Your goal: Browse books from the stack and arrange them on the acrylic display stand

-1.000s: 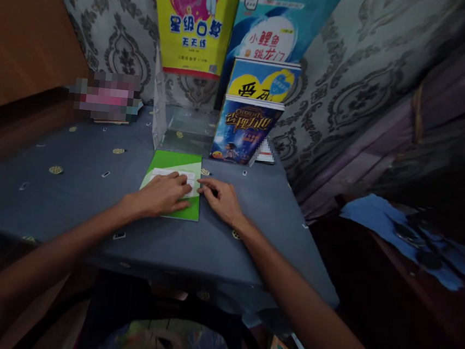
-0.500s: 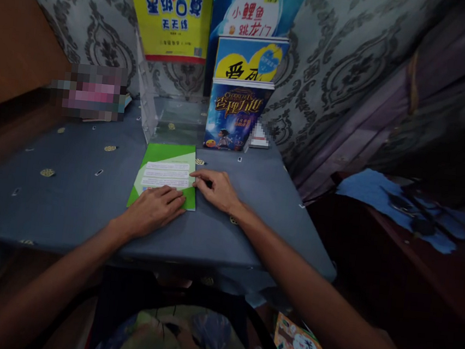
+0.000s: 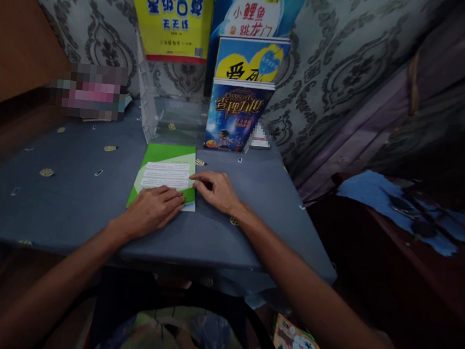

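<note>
A green booklet [image 3: 165, 167] lies on the table [image 3: 69, 202] at your 12 o'clock. Your left hand [image 3: 153, 208] rests unclenched over its 6 o'clock edge. Your right hand [image 3: 219, 191] has thumb and forefinger at its 3 o'clock edge; whether they pinch it, I cannot tell.

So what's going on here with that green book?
Someone is handling a green book on a table. The left hand rests on its near part, and the fingers of the right hand are at its right edge. A dark blue book stands upright farther back.
</note>
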A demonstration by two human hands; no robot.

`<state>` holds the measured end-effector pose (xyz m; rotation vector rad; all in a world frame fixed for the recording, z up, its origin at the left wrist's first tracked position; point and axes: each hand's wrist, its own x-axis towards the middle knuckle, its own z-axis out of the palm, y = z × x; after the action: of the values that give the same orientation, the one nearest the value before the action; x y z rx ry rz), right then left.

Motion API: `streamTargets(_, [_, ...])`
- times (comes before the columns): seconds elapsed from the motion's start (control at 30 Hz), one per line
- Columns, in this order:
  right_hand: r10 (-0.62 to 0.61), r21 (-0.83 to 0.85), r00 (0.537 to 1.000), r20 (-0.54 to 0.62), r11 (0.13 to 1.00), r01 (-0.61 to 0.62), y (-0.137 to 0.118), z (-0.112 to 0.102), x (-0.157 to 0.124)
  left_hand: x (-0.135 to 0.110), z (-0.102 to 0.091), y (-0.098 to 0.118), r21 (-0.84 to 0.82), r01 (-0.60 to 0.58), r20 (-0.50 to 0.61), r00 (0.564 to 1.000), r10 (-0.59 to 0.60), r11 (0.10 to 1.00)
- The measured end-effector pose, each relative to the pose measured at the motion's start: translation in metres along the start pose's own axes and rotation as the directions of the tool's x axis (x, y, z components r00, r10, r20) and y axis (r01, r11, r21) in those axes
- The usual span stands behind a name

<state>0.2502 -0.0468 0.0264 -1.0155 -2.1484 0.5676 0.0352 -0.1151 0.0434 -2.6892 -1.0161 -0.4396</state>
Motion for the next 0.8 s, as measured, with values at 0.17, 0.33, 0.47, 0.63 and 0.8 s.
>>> streamTargets(0.17, [-0.003,0.007,1.0,0.002,1.0,0.003,-0.001,0.0,-0.001,0.0,0.0,-0.001,-0.016,0.013,0.005,1.0,-0.013,1.0])
streamTargets(0.33, [-0.048,0.046,0.997,0.068,0.998,0.045,-0.001,-0.005,0.0,0.001,-0.003,0.002,0.005,0.028,0.042,0.999,-0.028,1.0])
streamTargets(0.47, [-0.11,0.061,0.98,0.164,0.993,0.101,0.002,-0.013,0.001,0.001,-0.003,0.002,0.032,0.022,0.073,0.997,-0.024,0.999])
streamTargets(0.63, [-0.189,0.019,0.944,0.269,0.981,0.191,0.007,-0.016,0.002,0.0,-0.001,0.001,0.059,0.015,0.093,0.995,-0.02,0.998])
streamTargets(0.8, [-0.207,-0.027,0.928,0.308,0.974,0.226,0.008,-0.014,0.001,0.0,-0.003,0.002,0.0,0.026,0.081,0.996,-0.026,1.0])
